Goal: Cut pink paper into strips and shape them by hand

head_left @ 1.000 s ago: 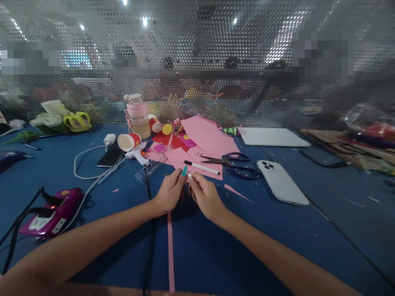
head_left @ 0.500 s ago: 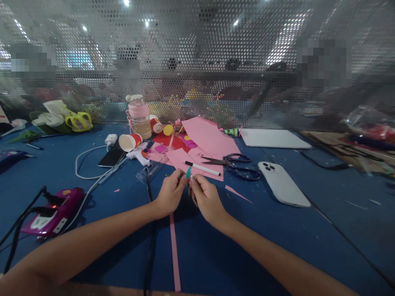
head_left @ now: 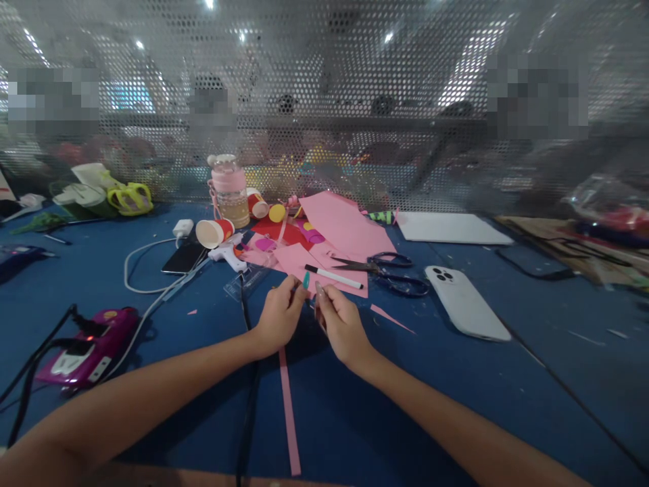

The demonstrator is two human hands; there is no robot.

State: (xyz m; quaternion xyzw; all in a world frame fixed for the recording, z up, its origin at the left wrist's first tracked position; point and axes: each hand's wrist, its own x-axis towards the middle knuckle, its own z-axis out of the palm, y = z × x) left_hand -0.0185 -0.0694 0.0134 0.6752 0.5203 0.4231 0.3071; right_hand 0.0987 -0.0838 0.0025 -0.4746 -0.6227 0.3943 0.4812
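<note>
My left hand [head_left: 280, 312] is closed in a pinch near the middle of the table. A small teal piece [head_left: 306, 279] shows at its thumb tip, too small to name exactly. Just beside it my right hand [head_left: 342, 326] is closed, thumb against the fingers; whatever it holds is hidden. A narrow pink paper strip [head_left: 288, 412] runs from beneath my left hand toward the table's front edge; its upper end is covered. Beyond the hands lie a black-capped white marker [head_left: 334, 276], pink paper sheets [head_left: 347, 226] and dark-handled scissors [head_left: 388, 272].
A white phone [head_left: 467, 303] lies to the right, before a white board [head_left: 453, 228]. On the left are a purple power strip [head_left: 91, 348], a white glue gun [head_left: 229, 258], a black phone [head_left: 183, 258], paper cups [head_left: 215, 233] and a pink-topped bottle [head_left: 229, 193]. A perforated metal screen [head_left: 324, 81] stands behind.
My fingertips have moved slightly apart, and the teal piece stays at my left thumb. The strip's near end has shifted slightly right and away from the front edge.
</note>
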